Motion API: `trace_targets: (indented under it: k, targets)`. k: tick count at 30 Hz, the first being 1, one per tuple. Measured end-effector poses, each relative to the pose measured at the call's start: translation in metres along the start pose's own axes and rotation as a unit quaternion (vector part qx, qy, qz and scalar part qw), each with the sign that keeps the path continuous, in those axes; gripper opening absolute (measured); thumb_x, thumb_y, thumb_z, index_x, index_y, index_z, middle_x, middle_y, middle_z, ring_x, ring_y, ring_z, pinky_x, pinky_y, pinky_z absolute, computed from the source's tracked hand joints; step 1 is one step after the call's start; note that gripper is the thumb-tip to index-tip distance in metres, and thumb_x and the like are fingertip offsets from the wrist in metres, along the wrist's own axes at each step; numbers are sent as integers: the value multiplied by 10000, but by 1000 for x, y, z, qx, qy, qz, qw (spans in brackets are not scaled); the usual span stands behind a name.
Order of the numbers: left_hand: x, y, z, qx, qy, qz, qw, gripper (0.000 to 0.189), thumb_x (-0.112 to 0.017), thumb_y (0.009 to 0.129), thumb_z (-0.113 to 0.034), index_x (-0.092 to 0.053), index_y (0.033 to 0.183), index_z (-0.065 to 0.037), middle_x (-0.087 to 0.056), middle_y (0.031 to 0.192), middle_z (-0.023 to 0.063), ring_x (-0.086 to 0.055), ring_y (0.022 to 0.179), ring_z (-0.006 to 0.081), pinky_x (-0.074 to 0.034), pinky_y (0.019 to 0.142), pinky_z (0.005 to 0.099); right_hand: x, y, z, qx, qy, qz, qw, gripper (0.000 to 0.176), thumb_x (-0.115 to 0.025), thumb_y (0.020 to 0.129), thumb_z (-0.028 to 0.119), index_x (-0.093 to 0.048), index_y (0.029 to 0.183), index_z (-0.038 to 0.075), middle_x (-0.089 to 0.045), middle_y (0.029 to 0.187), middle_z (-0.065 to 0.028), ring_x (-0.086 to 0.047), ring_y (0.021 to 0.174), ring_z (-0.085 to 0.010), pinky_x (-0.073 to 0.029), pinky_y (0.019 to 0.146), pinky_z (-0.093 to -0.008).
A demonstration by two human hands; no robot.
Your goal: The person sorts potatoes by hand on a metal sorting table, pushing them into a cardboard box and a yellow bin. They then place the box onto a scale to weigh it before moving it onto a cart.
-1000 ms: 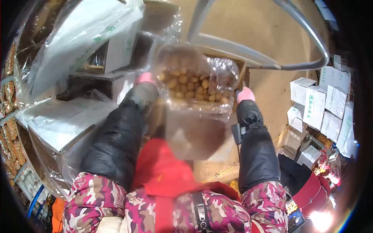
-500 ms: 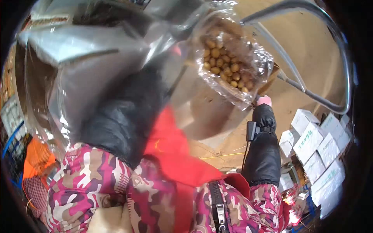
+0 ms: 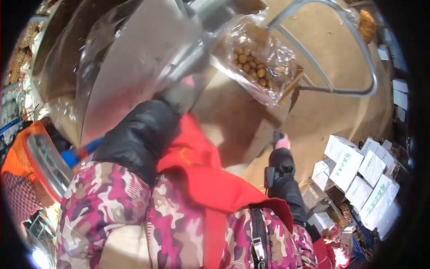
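Note:
A cardboard box (image 3: 233, 119) stands at the upper middle, lined with clear plastic (image 3: 268, 38) that spills over its rim. Round yellow-brown produce, perhaps potatoes (image 3: 253, 67), lies inside. My left hand (image 3: 182, 92) is blurred, left of the box beside a large sheet of clear plastic (image 3: 139, 58); its fingers and any hold are unclear. Low beside the box's right side is my right hand (image 3: 281, 140), pink at the fingers and mostly hidden by its dark covering, so its grip cannot be made out.
A curved metal tube frame (image 3: 369, 67) rises behind the box. White cartons with green writing (image 3: 347, 168) are piled at the right. On the left are orange mesh cloth (image 3: 20, 150) and a curved metal piece with a red edge (image 3: 47, 159). A red cloth (image 3: 197, 157) hangs at my front.
My right hand has moved down and left, away from the box's upper corner. The plastic on the left has shifted, and the view has turned, bringing the red-edged metal piece into sight.

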State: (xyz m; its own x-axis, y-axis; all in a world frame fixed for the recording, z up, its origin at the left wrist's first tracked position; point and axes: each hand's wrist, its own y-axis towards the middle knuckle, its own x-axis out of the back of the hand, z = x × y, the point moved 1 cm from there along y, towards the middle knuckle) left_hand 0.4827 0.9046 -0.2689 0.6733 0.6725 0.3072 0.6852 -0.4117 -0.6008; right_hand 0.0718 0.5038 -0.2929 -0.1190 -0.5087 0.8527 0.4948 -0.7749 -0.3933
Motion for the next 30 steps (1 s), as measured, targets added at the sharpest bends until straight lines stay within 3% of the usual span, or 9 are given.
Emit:
trace_targets:
  k: [4, 8, 12, 14, 16, 20, 23, 27, 30]
  targets:
    - [30, -122, 39, -173, 342, 113, 917, 367, -641, 989, -372, -662, 1123, -31, -701, 955, 90, -658, 790, 256, -529, 733, 406, 66, -129, 52, -87, 134, 202, 966, 433, -697, 921, 306, -683, 1263, 40, -742, 1129, -218, -707, 1048, -390, -565, 902, -440]
    - [16, -173, 61, 48, 202, 51, 977, 276, -623, 925, -211, -699, 1161, -92, -738, 1064, 154, -719, 978, 356, -570, 840, 444, 74, -149, -47, 106, -123, 275, 948, 496, -634, 978, 432, -716, 1170, -17, -755, 1045, -186, -726, 946, -280, -577, 801, -426]
    - [16, -285, 40, -136, 409, 95, 897, 267, -608, 955, -249, -715, 1165, -123, -743, 1069, 143, -716, 978, 350, -560, 846, 459, 77, -250, -170, -179, -26, 342, 922, 582, -580, 958, 516, -685, 1226, 9, -739, 1133, -177, -704, 986, -376, -554, 867, -485]
    - [12, -326, 38, -213, 432, 80, 873, 264, -602, 970, -269, -727, 1152, -124, -747, 1054, 139, -717, 963, 339, -556, 840, 454, 70, -268, -201, -163, -71, 398, 900, 604, -567, 955, 530, -661, 1262, 19, -735, 1157, -179, -696, 1004, -402, -543, 892, -500]
    - [6, -350, 68, -167, 342, 68, 922, 262, -617, 969, -273, -733, 1140, -113, -746, 1020, 123, -710, 933, 309, -552, 819, 435, 66, -274, -206, -84, -131, 449, 880, 607, -566, 959, 518, -629, 1308, 24, -735, 1160, -187, -692, 1020, -407, -534, 909, -500]
    - [1, -403, 157, 4, 104, 56, 993, 251, -645, 969, -262, -706, 1160, -111, -719, 941, 44, -664, 812, 185, -526, 667, 354, 19, -269, -168, -226, 113, 362, 897, 507, -630, 956, 392, -645, 1299, 20, -740, 1133, -202, -720, 980, -348, -561, 870, -457]
    - [8, -450, 213, -20, 48, 50, 997, 206, -620, 987, -304, -685, 1104, -147, -676, 884, 12, -627, 732, 154, -472, 545, 323, -26, -217, -135, 123, -15, 305, 944, 486, -667, 964, 371, -691, 1241, -28, -758, 1068, -176, -723, 942, -271, -572, 839, -399]
    - [11, -494, 295, 220, -329, 13, 918, 187, -578, 998, -319, -684, 1023, -167, -639, 861, -4, -597, 698, 179, -442, 540, 341, -18, -252, -19, 157, 88, 293, 939, 412, -686, 964, 373, -725, 1117, -7, -758, 979, -144, -687, 842, -221, -550, 764, -394]
    - [4, -524, 353, 190, -393, 51, 898, 214, -596, 980, -311, -727, 965, -143, -687, 871, 8, -636, 748, 199, -499, 651, 367, -6, -276, 14, 267, -21, 317, 910, 393, -672, 954, 383, -720, 1057, 7, -746, 944, -175, -678, 798, -245, -540, 740, -405]
